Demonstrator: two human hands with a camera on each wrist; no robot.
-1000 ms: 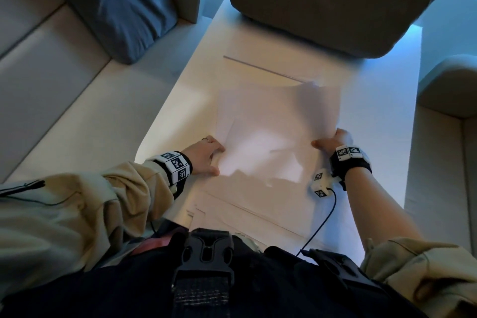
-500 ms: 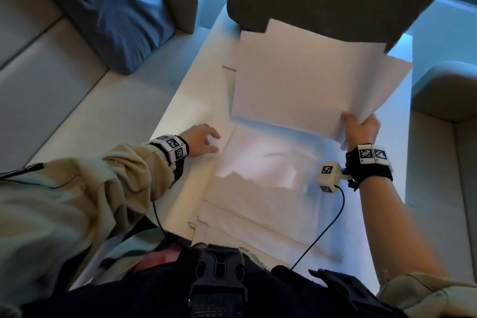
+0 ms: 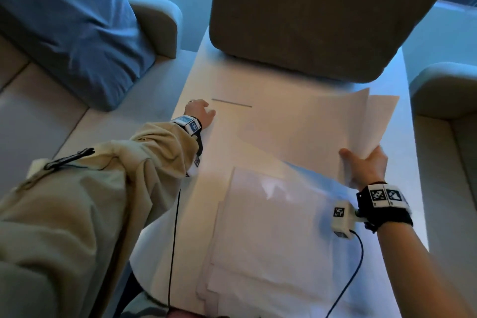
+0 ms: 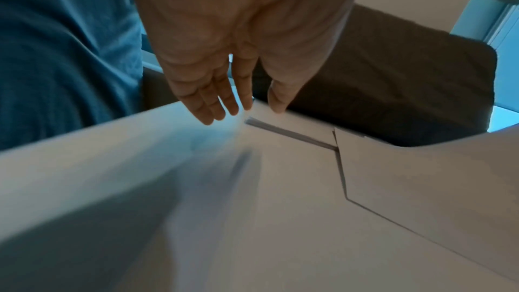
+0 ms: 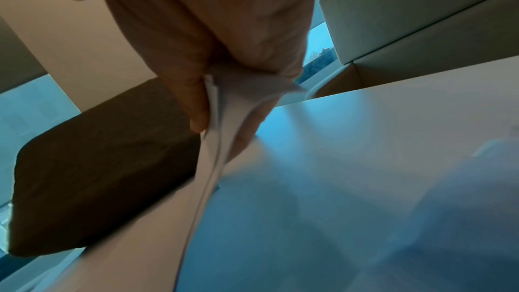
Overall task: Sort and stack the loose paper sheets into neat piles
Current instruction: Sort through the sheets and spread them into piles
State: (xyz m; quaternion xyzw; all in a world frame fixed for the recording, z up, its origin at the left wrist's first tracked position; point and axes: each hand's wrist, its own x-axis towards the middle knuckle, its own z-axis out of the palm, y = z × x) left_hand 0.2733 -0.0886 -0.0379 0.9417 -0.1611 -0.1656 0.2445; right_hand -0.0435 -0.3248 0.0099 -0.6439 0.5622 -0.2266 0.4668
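My right hand (image 3: 362, 162) pinches the near right corner of a small bundle of white sheets (image 3: 317, 131), held low over the white table (image 3: 410, 188); the right wrist view shows thumb and fingers clamped on the held sheets (image 5: 216, 119). A flat pile of paper (image 3: 232, 121) lies at the far middle of the table, its near edge showing as a dark line. My left hand (image 3: 200, 113) hovers with fingers straight by that pile's left corner (image 4: 254, 122), holding nothing. A fanned heap of loose sheets (image 3: 263, 235) lies near my body.
A dark grey cushion (image 3: 322, 13) rests on the table's far end. A blue pillow (image 3: 67, 26) lies on the sofa at the left. Upholstered armrests flank the table. A black cable (image 3: 348, 284) runs from my right wrist across the near sheets.
My right hand lifted a bundle off the near heap, raised it, and now brings it down toward the far pile. My left hand let go and moved forward to the far pile's left corner.
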